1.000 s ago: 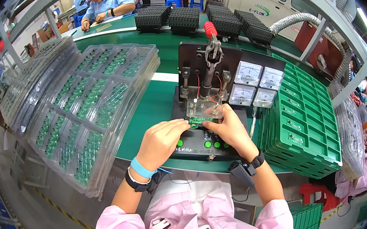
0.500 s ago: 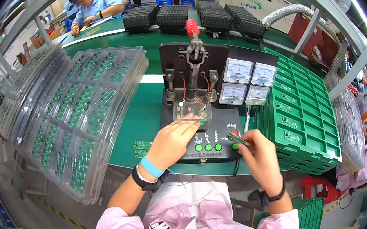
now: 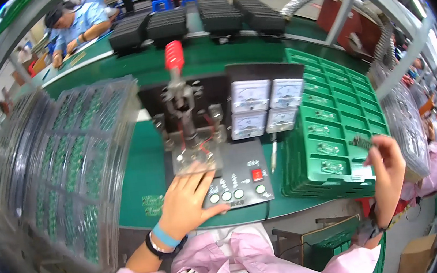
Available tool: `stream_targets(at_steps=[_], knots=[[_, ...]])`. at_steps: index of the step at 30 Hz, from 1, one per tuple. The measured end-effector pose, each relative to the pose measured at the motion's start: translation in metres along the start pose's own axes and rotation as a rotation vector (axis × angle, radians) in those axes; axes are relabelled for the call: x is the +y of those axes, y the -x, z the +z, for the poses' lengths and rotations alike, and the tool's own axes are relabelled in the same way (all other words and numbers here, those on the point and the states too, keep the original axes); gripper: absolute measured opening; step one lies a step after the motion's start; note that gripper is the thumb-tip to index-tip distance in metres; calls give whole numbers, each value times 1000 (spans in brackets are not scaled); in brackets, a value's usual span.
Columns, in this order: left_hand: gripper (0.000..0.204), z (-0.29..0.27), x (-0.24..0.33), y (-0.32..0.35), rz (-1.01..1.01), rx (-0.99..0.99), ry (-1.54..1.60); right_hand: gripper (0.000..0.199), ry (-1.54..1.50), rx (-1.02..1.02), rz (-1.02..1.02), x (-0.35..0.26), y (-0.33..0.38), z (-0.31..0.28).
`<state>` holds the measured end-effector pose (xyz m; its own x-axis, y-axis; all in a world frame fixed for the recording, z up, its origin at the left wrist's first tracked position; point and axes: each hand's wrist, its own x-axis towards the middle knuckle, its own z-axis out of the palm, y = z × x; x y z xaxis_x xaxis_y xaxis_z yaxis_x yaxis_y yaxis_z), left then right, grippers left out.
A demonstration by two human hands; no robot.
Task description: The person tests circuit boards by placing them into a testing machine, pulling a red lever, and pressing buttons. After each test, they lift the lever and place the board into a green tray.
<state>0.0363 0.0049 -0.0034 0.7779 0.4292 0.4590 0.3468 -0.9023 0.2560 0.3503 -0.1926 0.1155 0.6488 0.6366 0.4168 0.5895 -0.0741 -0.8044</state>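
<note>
My left hand (image 3: 190,198) lies with fingers stretched and thumb apart on the black test fixture (image 3: 245,157). Its fingertips reach to the edge of the clear plate (image 3: 208,162) under a toggle clamp with a red handle (image 3: 174,56); whatever is below them is hidden. Over the right side of the green tray stack (image 3: 336,174), my right hand (image 3: 388,163) is pinched around a small dark circuit board (image 3: 361,142), blurred by motion. Circuit boards (image 3: 329,148) lie in the left column of the top tray's compartments.
Clear trays of green boards (image 3: 77,147) stand stacked at the left, with clear trays (image 3: 408,120) at the far right. Analog meters (image 3: 250,96) stand behind the fixture. Black racks (image 3: 167,26) line the back, where a person in blue (image 3: 79,25) sits. Small boards (image 3: 152,204) lie beside the fixture.
My right hand has carried the circuit board from the fixture's front right to above the green trays. My left hand stays at the clear plate, its thumb now spread out. The view has shifted right.
</note>
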Motion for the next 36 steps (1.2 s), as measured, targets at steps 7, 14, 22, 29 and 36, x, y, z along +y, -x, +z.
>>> stream_targets(at_steps=[7,14,22,29,36], knots=[[78,7,21,-27,-151,-97,-135,19,162,231,11,117,-200,-66],[66,-21,17,-40,-250,-311,227,24,10,136,406,236,-309,-79],[63,-84,1,-100,-49,494,-191,27,248,123,242,233,-304,-60],[69,-89,-7,-129,-195,593,392,21,329,-165,-28,138,-233,-19],[31,-62,13,-92,509,549,394,19,299,-222,-276,71,-103,-41]])
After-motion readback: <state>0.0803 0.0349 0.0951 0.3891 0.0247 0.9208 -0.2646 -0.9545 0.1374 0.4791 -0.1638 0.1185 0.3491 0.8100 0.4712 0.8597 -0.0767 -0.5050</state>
